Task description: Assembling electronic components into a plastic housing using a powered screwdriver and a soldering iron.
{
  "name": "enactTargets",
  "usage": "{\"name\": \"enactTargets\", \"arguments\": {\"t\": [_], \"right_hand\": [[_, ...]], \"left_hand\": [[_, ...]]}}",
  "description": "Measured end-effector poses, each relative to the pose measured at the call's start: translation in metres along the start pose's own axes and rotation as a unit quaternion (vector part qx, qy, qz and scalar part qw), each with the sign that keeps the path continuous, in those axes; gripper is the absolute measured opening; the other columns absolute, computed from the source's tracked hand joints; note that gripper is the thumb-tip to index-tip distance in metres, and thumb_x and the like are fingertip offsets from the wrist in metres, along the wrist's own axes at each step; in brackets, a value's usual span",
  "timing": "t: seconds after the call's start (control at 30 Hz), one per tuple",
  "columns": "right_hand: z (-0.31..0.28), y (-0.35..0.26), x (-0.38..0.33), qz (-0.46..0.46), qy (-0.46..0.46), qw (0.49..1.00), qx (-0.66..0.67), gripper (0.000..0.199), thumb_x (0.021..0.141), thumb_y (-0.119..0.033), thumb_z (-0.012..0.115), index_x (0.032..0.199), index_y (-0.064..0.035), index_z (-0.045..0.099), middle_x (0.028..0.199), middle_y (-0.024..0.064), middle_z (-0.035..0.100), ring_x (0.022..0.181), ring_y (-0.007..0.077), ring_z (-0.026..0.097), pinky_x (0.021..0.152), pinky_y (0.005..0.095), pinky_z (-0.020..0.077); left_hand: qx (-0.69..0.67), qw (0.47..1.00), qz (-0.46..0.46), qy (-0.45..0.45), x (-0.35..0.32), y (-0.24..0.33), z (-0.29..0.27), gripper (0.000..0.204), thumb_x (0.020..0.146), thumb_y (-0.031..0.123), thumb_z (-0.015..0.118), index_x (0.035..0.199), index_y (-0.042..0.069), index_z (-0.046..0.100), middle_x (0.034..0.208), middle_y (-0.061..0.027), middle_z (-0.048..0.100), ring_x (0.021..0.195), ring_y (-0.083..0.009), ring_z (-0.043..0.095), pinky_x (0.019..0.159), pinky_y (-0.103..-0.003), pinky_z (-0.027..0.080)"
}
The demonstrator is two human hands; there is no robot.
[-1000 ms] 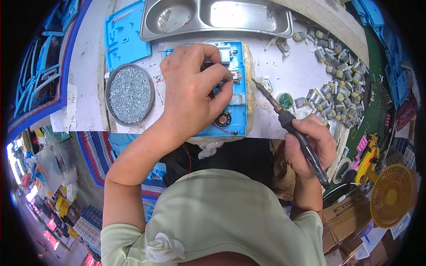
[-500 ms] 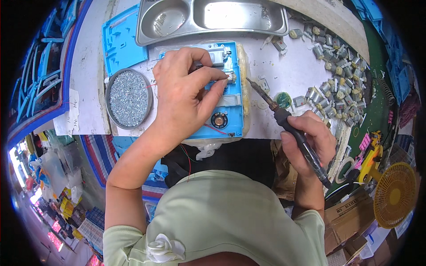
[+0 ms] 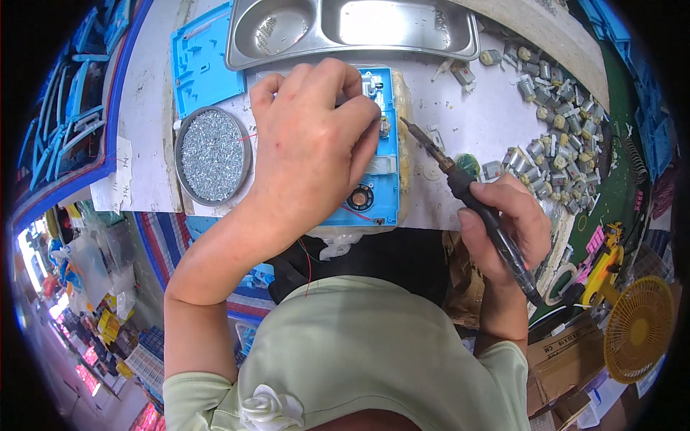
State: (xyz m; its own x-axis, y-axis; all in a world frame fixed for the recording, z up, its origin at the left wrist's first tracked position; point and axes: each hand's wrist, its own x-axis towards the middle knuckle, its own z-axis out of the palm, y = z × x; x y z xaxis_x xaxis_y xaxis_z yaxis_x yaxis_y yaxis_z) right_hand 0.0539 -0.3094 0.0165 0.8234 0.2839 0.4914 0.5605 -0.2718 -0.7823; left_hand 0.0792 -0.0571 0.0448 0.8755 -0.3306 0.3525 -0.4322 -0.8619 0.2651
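Casing (image 3: 387,188) lies half hidden under left fingers (image 3: 357,113), their grip unclear; right fingers (image 3: 505,197) grasp a soldering iron (image 3: 460,183).

screws (image 3: 213,154) lie in a dish (image 3: 179,169) left of the casing (image 3: 387,190); motors (image 3: 560,151) right, a tray (image 3: 318,36) behind.

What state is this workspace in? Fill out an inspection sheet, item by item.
Surface: white tabletop, speckled in places.
Work things: blue rectangular plastic housing; slim black-handled soldering iron.
Clutter: heap of small silver metal motors at right; divided stainless-steel tray at the far side; round grey dish of silvery metal pieces at left.
Hands: left hand over the housing, its grip unclear; right hand holds the iron, tip just right of the housing.
Cables: thin red wire hanging below the table edge.
Surroundings: round yellow-brown fan, brown cardboard box at lower right.
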Motion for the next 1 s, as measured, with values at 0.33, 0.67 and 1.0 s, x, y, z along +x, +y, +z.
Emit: {"name": "enactTargets", "arguments": {"t": [0.33, 0.67, 1.0], "right_hand": [[0.0, 0.001, 0.004, 0.01, 0.004, 1.0, -0.002, 0.032, 0.076, -0.002, 0.084, 0.104, 0.0008, 0.069, 0.069, 0.0085, 0.063, 0.054, 0.0181, 0.054, 0.048, 0.0283, 0.0392], [0.003, -0.001, 0.008, 0.003, -0.022, 1.0, -0.008, 0.031, 0.076, -0.002, 0.083, 0.103, -0.0005, 0.069, 0.071, 0.0088, 0.064, 0.055, 0.0197, 0.056, 0.05, 0.0298, 0.0409], [0.004, -0.005, 0.013, 0.01, -0.049, 0.999, -0.013, 0.033, 0.073, 0.0, 0.083, 0.103, -0.0006, 0.069, 0.071, 0.0088, 0.065, 0.055, 0.021, 0.056, 0.049, 0.0315, 0.0409]], "left_hand": [[-0.021, 0.995, 0.065, 0.068, -0.009, -0.015, 0.013, 0.02, 0.076, 0.006, 0.079, 0.093, 0.013, 0.069, 0.086, 0.0016, 0.066, 0.078, -0.0195, 0.061, 0.081, -0.039, 0.035], [0.013, 0.996, 0.07, 0.062, -0.01, -0.014, 0.02, 0.019, 0.073, 0.011, 0.079, 0.087, 0.014, 0.068, 0.085, 0.0021, 0.058, 0.081, -0.0195, 0.056, 0.083, -0.042, 0.033], [0.029, 0.997, 0.063, 0.033, -0.009, -0.012, 0.015, 0.023, 0.073, 0.009, 0.082, 0.091, 0.015, 0.07, 0.087, 0.0037, 0.063, 0.082, -0.0187, 0.057, 0.084, -0.039, 0.033]]}}
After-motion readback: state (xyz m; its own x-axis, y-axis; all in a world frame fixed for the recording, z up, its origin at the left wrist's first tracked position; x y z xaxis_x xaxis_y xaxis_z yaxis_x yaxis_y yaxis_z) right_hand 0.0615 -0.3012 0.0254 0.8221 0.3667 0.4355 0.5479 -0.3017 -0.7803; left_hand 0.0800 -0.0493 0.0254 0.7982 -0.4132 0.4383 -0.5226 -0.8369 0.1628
